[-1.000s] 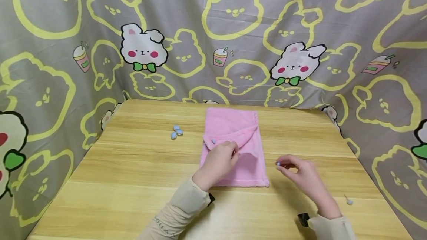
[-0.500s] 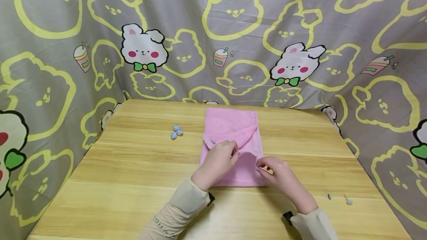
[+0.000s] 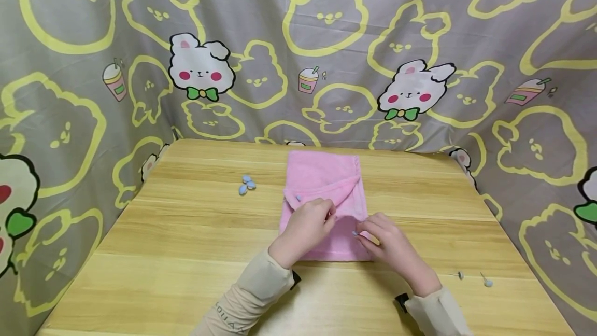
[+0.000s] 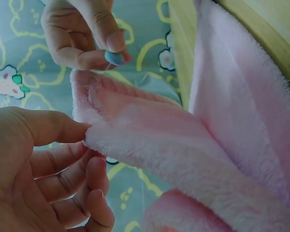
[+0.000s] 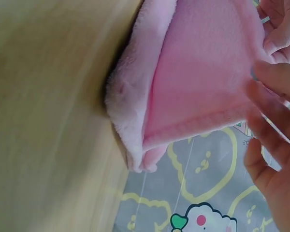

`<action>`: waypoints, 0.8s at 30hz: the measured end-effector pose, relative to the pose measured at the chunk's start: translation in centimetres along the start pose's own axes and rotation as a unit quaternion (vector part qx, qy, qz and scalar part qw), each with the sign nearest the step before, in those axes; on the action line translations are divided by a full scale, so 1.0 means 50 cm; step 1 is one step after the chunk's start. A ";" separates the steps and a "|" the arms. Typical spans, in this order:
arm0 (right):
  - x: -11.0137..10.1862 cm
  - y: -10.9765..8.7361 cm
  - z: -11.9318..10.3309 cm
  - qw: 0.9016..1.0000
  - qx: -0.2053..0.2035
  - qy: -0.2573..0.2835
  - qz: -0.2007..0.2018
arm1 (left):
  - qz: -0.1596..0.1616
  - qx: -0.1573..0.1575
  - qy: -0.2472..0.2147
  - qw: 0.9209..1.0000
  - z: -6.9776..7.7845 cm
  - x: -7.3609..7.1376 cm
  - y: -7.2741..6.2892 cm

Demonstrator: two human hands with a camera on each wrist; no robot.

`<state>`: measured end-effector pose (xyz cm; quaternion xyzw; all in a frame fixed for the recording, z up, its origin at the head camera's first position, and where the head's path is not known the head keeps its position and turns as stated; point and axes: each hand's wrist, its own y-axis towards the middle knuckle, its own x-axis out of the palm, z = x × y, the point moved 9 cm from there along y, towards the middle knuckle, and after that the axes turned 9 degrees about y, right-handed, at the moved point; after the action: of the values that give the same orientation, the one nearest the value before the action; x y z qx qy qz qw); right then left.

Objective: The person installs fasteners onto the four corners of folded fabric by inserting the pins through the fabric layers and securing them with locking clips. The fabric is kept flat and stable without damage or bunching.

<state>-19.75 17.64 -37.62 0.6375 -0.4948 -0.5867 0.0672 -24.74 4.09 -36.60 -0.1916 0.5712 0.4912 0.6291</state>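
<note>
A folded pink fleece towel (image 3: 322, 167) lies on the table, its upper flap turned down. My left hand (image 3: 303, 229) pinches the flap's edge between thumb and fingers and keeps it raised. On the right, my right hand (image 3: 389, 240) holds a pin (image 4: 114, 58) with a rounded blue head between thumb and forefinger. In the left wrist view its thin shaft shows just above the towel's raised corner. The right wrist view mostly hides this pin behind the fingers. Another blue pin head (image 3: 299, 198) sits on the flap, left of my left hand.
Several blue pieces (image 3: 246, 185) lie grouped on the wooden table (image 3: 186, 253), left of the towel. Two blue-headed pins lie at the right, one pin (image 3: 460, 275) nearer my right forearm and the other pin (image 3: 488, 283) beyond it. A patterned curtain (image 3: 266, 25) surrounds the table.
My right hand has moved left with its pin, from beside the towel to the flap's edge. One table pin at the right has come into view. My left hand stays nearly still.
</note>
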 end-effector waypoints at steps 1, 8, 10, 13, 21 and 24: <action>-0.004 -0.001 0.000 1.000 -0.002 -0.005 0.007 | 0.000 0.001 0.000 1.000 0.001 0.001 0.000; -0.012 -0.005 0.013 0.999 0.018 -0.032 0.009 | -0.001 0.009 0.009 1.000 0.009 0.001 0.000; -0.009 -0.004 0.016 0.999 0.022 -0.036 -0.004 | 0.000 0.016 0.014 1.000 0.013 0.000 -0.001; -0.003 0.000 0.020 0.999 0.027 -0.039 -0.021 | 0.001 0.029 0.023 0.999 0.017 0.000 -0.003; -0.007 0.005 0.019 1.000 0.003 -0.009 -0.007 | -0.012 0.061 0.054 0.997 0.030 0.007 -0.003; -0.012 0.004 0.020 1.000 0.001 0.009 -0.001 | -0.015 0.070 0.066 0.995 0.035 0.008 -0.004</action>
<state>-20.58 18.48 -37.39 0.6432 -0.4943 -0.5807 0.0700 -23.70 5.57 -36.55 -0.1879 0.6416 0.4265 0.6093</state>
